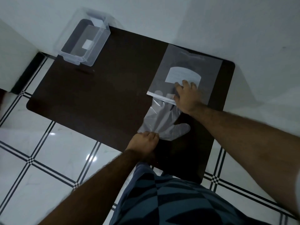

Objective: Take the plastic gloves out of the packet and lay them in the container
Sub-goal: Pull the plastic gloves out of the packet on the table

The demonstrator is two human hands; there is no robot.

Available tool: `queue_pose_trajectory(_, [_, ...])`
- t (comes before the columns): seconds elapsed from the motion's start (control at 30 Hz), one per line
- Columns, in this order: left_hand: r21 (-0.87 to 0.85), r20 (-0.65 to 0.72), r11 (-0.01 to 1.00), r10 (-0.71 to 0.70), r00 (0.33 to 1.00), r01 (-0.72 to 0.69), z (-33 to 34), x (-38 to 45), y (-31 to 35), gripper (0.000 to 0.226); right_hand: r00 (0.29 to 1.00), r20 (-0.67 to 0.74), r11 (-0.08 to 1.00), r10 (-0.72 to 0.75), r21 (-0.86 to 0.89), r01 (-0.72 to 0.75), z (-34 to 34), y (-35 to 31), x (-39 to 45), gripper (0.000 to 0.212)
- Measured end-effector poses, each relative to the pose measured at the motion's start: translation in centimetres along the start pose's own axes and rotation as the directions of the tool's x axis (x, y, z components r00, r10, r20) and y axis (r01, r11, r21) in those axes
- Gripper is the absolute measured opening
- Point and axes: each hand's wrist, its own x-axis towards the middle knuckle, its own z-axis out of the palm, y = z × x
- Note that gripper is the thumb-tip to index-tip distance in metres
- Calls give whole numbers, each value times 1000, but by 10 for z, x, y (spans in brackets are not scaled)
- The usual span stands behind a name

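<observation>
Left hand (144, 142): fist closed on thin clear plastic glove (162, 120). Beyond the grip, right hand (186, 96): open, flat on translucent rectangular packet (186, 69).

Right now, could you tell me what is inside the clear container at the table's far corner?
The clear container holds no gloves; only white labels show on it, and the dark table through its walls. The glove is still coming out of the packet.
</observation>
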Motion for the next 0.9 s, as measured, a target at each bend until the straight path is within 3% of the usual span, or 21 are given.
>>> queue_pose_trajectory(0.07, [8,-16,1000,-12,1000,12,1,-3,3,34,1000,-8,1000,-4,-10,4,10,-8,-12,50])
queue_pose_trajectory(0.5, [-46,-23,999,-20,1000,19,9,-35,18,39,995,80,998,54,-34,-51,4,-14,-15,63])
queue_pose_trajectory(0.63, [-68,-15,997,-35,999,34,10,-43,22,38,999,-16,997,-47,-63,46,5,-25,-40,62])
queue_pose_trajectory(0.9, [-153,-28,979,-138,990,133,4,-54,14,54,972,-94,968,-214,116,224,33,-53,-110,48])
